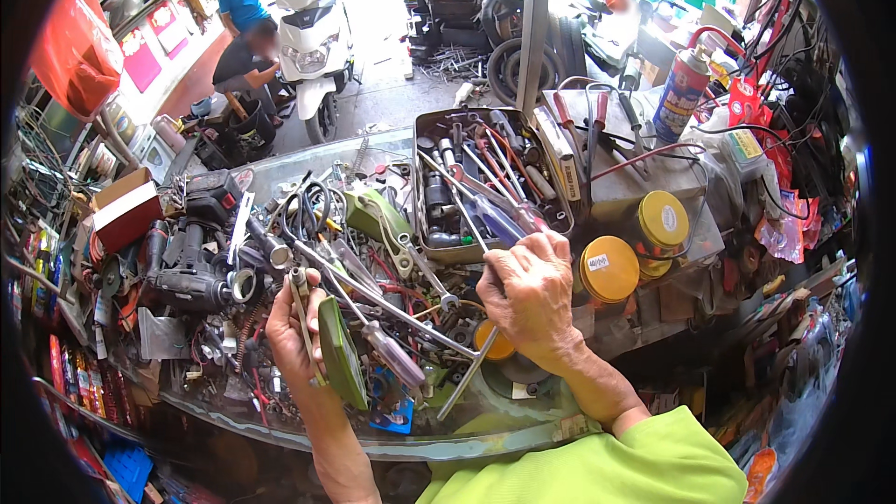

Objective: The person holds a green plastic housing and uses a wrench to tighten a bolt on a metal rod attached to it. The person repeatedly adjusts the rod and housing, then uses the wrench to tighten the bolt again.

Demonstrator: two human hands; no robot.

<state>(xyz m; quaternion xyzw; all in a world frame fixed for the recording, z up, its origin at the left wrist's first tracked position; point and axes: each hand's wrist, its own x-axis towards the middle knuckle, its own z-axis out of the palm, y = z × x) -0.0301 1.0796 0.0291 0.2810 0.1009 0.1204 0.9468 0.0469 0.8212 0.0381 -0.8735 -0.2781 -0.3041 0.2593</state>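
My left hand (297,327) is closed around a slim metal tool with a short cylindrical end (299,276). Against its palm side stands a flat green case (342,353); whether the fingers also hold it I cannot tell. At the front edge of a metal tin (457,254) full of hand tools, my right hand (530,287) has its fingers bent around the end of a screwdriver with a blue translucent handle (500,222). Between the hands lie a purple-handled screwdriver (392,355) and a long metal T-shaped bar (467,373).
A black power tool (191,271) lies left among cables and loose parts on the glass-topped counter (373,449). Yellow-lidded jars (609,269) and a spray can (681,93) stand to the right. Beyond, two people are near a white scooter (313,37); a metal post (534,28) rises behind the tin.
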